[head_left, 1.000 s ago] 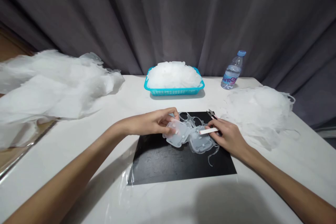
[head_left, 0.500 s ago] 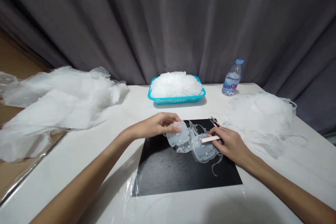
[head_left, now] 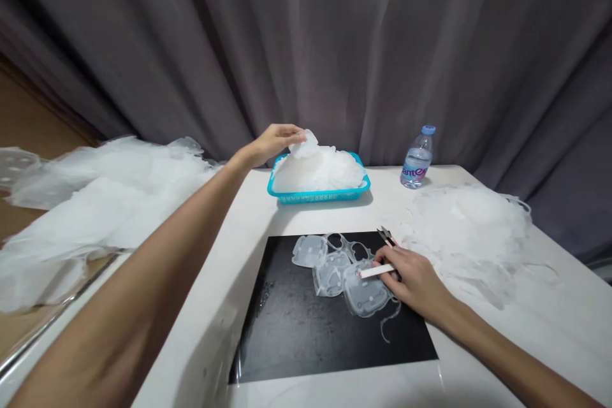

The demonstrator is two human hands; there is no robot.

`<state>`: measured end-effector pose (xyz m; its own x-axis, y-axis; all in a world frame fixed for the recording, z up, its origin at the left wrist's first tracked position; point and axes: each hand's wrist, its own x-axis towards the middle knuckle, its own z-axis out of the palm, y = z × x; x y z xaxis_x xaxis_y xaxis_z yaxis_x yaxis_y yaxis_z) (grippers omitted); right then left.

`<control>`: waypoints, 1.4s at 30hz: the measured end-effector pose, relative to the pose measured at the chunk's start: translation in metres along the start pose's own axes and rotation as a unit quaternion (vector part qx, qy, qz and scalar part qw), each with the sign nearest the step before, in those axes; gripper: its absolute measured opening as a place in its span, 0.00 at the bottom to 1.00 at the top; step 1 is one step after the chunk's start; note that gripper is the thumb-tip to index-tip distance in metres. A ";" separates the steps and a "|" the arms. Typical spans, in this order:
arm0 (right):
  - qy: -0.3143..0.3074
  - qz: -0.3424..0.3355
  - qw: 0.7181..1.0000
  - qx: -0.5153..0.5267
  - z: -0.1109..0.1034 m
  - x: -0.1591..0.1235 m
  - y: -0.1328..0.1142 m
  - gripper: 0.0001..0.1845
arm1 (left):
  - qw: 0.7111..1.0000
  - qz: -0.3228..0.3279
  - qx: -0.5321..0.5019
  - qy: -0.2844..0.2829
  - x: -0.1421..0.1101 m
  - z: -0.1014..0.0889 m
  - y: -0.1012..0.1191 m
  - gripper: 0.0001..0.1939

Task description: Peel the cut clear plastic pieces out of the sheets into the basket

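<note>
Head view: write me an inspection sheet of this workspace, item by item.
Surface: white table, black mat on it.
Job's things: clear pieces on the mat; white heap in the blue basket.
Clutter: standing bottle; left pile and right pile, both whitish.
Left hand: holds a thin piece at the heap; contact unclear.
Right hand: holds a white stick; dark blades beside its fingers.
Cables: nothing seen.
Surroundings: gray curtain behind the table.

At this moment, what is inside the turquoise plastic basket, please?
The turquoise plastic basket holds a heap of thin whitish pieces. At its far-left part, the left hand pinches a translucent piece; contact is unclear. The heap covers the basket's bottom, which cannot be seen.
</note>
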<state>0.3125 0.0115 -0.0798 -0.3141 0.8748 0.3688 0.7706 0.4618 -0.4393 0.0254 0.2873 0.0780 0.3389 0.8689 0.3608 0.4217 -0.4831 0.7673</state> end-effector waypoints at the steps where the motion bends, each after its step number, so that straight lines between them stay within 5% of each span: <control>1: 0.001 -0.002 1.000 0.003 0.000 0.000 0.000 0.07 | 1.000 0.002 0.019 0.013 0.003 0.005 0.001 0.11; 4: 0.006 -0.008 1.000 0.005 0.000 0.001 -0.001 0.08 | 0.995 0.018 0.074 0.067 0.001 0.017 0.008 0.10; 7: 0.014 -0.006 1.000 0.009 -0.002 0.001 -0.001 0.08 | 0.992 0.053 0.097 0.067 -0.037 0.028 0.027 0.05; 14: 0.013 0.060 0.995 0.073 -0.006 0.001 -0.004 0.06 | 0.977 0.052 0.103 -0.182 -0.224 0.091 0.071 0.13; 16: 0.011 0.077 0.994 0.080 -0.007 0.000 -0.006 0.07 | 0.961 -0.001 0.150 -0.231 -0.259 0.105 0.069 0.14; 18: 0.012 0.082 0.993 0.079 -0.009 -0.001 -0.009 0.08 | 0.958 0.013 0.185 -0.218 -0.276 0.111 0.061 0.13; 23: -0.003 0.011 1.000 0.014 -0.011 -0.004 -0.010 0.02 | 0.957 0.076 0.197 -0.200 -0.273 0.098 0.034 0.16; 29: -0.036 -0.050 0.998 -0.001 -0.013 -0.004 -0.007 0.11 | 0.951 0.087 0.227 -0.191 -0.255 0.085 0.013 0.10; 36: -0.013 -0.081 0.996 -0.037 -0.013 -0.001 -0.012 0.13 | 0.933 0.147 0.298 -0.136 -0.228 0.091 -0.002 0.06; 42: -0.038 -0.146 0.989 -0.002 -0.014 -0.003 -0.013 0.09 | 0.939 0.131 0.307 -0.079 -0.226 0.086 0.003 0.11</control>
<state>0.3108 0.0008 -0.0632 -0.5645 0.7126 0.4166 0.6428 0.6962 -0.3197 0.0222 0.0799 -0.0471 0.5984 0.7083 0.3745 0.6962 -0.6910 0.1944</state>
